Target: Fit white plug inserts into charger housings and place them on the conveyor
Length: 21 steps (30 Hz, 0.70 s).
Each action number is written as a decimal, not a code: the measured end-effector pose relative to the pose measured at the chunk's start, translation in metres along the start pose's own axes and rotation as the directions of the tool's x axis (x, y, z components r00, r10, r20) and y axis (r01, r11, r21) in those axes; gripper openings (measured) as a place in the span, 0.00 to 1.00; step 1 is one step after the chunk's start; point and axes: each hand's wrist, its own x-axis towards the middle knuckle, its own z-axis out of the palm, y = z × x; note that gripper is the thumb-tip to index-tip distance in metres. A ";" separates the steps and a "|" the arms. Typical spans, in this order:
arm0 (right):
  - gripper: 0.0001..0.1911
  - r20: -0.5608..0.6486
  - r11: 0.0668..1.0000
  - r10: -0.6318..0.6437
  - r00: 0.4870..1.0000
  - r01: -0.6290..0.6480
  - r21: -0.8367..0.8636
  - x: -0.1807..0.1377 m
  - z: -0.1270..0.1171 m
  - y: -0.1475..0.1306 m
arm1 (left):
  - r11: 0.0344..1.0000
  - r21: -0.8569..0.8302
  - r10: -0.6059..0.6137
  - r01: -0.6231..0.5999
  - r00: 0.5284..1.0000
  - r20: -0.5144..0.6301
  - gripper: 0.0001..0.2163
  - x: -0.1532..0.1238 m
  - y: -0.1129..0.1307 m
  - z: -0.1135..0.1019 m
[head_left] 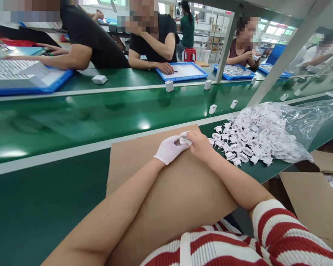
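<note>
My left hand [169, 149], in a white glove, and my bare right hand [202, 146] meet above a sheet of brown cardboard [133, 157]. Between their fingertips they grip a small white plastic part [185, 140], rounded at the edge and partly hidden by the fingers. Just right of my right hand lies a heap of white plastic plug parts [246, 138], several with thin pins showing. The heap spills out of a clear plastic bag [308, 127] onto the green table.
Beyond the cardboard runs a green conveyor belt [105, 118] with several white charger blocks [212, 109] on it. People sit across the belt, beside blue trays [183, 71]. A slanted metal post [283, 55] rises behind the heap. Cardboard flaps [313, 199] stand at lower right.
</note>
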 end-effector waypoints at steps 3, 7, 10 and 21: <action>0.27 0.029 0.998 0.012 1.000 -0.010 -0.067 0.003 -0.001 -0.003 | 1.000 -0.013 0.020 -0.020 1.000 -0.009 0.14 -0.001 -0.003 0.003; 0.22 0.020 0.994 0.049 0.999 -0.047 -0.101 0.004 -0.001 -0.007 | 0.991 0.122 0.068 -0.060 0.996 -0.062 0.11 -0.003 -0.007 0.010; 0.22 -0.003 0.994 0.092 0.996 -0.092 -0.055 0.003 0.001 -0.010 | 0.940 0.341 0.035 -0.006 0.996 -0.077 0.10 -0.004 -0.006 0.012; 0.20 0.045 0.947 0.233 0.971 -0.216 -0.237 -0.015 -0.043 0.017 | 0.954 0.271 -0.063 0.127 0.970 -0.233 0.17 0.040 -0.011 -0.029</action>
